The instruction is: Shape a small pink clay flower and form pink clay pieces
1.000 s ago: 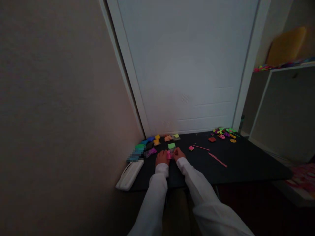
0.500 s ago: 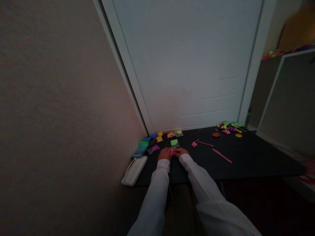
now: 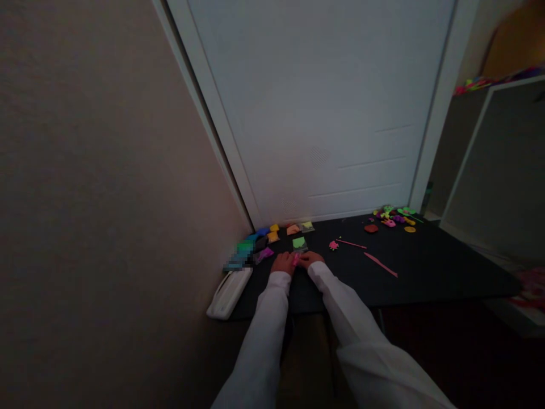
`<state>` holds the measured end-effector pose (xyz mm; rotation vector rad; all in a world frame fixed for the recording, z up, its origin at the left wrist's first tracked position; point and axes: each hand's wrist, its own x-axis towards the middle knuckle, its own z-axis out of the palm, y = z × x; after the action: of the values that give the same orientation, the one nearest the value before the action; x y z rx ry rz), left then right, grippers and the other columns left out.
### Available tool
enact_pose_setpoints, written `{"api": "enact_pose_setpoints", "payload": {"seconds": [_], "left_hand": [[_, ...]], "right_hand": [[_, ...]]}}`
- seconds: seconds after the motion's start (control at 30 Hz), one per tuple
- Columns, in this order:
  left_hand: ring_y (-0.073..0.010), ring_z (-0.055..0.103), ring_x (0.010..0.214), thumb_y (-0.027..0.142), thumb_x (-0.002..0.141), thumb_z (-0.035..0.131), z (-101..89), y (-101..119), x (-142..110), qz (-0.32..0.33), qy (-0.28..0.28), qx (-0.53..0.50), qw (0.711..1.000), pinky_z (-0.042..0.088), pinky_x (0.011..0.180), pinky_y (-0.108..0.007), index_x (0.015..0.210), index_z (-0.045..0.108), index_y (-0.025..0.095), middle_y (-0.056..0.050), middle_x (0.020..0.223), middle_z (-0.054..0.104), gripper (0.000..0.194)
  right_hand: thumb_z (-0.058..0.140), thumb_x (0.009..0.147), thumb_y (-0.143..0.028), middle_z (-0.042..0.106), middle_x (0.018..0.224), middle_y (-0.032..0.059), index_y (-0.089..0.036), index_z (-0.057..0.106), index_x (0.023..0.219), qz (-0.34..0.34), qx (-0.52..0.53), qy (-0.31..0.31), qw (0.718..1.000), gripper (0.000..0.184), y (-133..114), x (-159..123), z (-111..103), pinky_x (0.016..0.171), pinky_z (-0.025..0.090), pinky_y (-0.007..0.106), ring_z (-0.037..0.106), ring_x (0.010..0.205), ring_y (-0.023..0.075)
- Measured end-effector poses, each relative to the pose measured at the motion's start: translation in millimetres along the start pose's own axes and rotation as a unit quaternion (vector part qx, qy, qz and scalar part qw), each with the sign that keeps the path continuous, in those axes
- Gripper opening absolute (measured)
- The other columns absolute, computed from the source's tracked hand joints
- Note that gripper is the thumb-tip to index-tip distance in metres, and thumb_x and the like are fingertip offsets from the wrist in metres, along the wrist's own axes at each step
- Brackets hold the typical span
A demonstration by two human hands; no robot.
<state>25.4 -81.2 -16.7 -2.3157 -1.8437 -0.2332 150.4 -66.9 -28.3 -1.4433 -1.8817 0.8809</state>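
The small, bright pink, soft-looking piece [image 3: 296, 260] sits at the lower centre of the frame, between the hands and partly covered by fingers, above the matte black tabletop [image 3: 430, 275]. The right hand [image 3: 312, 259] appears to pinch its right edge between thumb and fingertips. The left hand [image 3: 283, 263] lies against its left side, fingers curled together; whether its thumb closes on the piece I cannot tell.

The piece looks light and pliable, probably a clay packet or the clay itself, so hard squeezing would likely dent it, and any film around it could slip. Opposite edges seem the best hold, with light fingertip pressure.

Just above the hands lies a clear packet of light green material [image 3: 299, 244]; to their left, a purple packet [image 3: 264, 255]; to their right, a flat pink knife-shaped tool [image 3: 381, 264].
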Motion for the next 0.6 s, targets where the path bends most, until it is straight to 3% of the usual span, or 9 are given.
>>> {"api": "enact_pose_setpoints", "payload": {"seconds": [0.4, 0.6], "left_hand": [[-0.0180, 0.043, 0.090, 0.030, 0.079, 0.035, -6.7, 3.2, -4.7, 0.012, -0.008, -0.021, 1.000, 0.033, 0.079, -0.029, 0.105, 0.048, 0.019, -0.008, 0.099, 0.050, 0.031], [-0.0180, 0.044, 0.089, 0.028, 0.076, 0.040, -6.4, 2.1, -5.6, -0.028, -0.012, -0.034, 0.999, 0.033, 0.078, -0.028, 0.105, 0.047, 0.020, -0.006, 0.098, 0.051, 0.031]], "right_hand": [[0.042, 0.080, -0.030, 0.049, 0.104, 0.0055, -0.016, 0.047, 0.103, 0.020, 0.011, 0.028, 0.999, 0.027, 4.1, 6.7, 0.5, 0.074, 0.043, 0.035, 0.050, 0.088, 0.0153], [0.042, 0.080, -0.029, 0.049, 0.104, 0.0058, -0.016, 0.047, 0.103, 0.044, 0.072, 0.052, 0.995, 0.027, 2.3, 9.6, 5.0, 0.073, 0.043, 0.035, 0.050, 0.088, 0.0149]]}}
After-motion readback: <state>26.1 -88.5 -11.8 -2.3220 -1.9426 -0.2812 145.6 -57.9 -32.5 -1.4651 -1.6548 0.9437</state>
